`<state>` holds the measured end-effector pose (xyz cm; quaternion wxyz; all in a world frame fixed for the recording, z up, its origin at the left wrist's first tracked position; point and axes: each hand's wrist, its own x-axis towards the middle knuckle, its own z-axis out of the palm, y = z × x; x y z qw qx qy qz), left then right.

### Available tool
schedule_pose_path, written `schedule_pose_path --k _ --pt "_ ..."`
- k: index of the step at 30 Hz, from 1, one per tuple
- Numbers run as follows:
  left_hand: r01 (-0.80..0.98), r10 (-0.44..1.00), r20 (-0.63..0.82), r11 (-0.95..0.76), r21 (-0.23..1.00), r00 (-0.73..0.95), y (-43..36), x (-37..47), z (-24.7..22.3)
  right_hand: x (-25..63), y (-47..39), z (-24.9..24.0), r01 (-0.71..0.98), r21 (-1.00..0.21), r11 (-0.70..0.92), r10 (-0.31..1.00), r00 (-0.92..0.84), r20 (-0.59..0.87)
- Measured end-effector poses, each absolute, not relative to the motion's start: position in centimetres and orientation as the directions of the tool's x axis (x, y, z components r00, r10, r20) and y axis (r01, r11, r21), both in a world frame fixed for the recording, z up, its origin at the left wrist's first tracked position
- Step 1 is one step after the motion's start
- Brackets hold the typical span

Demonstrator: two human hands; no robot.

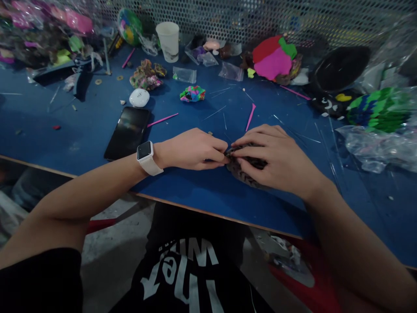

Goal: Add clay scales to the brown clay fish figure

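Note:
A dark grey-brown lump with a ridged surface, apparently modelling clay (245,176), rests near the front edge of the blue table. Draped over its top and right side is my right hand (276,158), fingers bent and gripping it. My left hand (198,150), with a white-strapped watch on the wrist, pinches at the lump's left end, thumb and fingertips together. The fingers hide much of the lump. Just beyond the hands lies a pink modelling tool (250,117). A black phone (128,132) is left of my left hand.
A white earphone case (139,98), a paper cup (167,42) and a small multicoloured clay piece (192,93) stand farther back. Thin clear rods (298,134) are scattered to the right. Green-and-blue scaled clay (378,111) and crumpled plastic (379,148) occupy the right side.

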<state>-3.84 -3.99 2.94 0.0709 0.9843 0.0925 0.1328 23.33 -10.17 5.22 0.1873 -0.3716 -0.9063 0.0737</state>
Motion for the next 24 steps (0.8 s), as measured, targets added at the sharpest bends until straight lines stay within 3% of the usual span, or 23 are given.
schedule_pose_path --k 11,17,24 --pt "0.173 0.238 0.326 -0.961 0.215 0.915 -3.88 -4.23 3.34 23.47 -10.17 5.44 0.644 -0.238 0.727 0.685 -0.658 0.312" --pt "0.198 0.242 0.248 -0.962 0.188 0.938 -3.93 -4.08 3.32 23.42 -10.13 5.19 0.64 -0.252 0.726 0.687 -0.662 0.299" --pt "0.228 0.296 0.29 -0.942 0.248 0.91 -3.82 -4.21 3.44 23.38 -10.12 5.27 0.641 -0.27 0.718 0.696 -0.664 0.275"
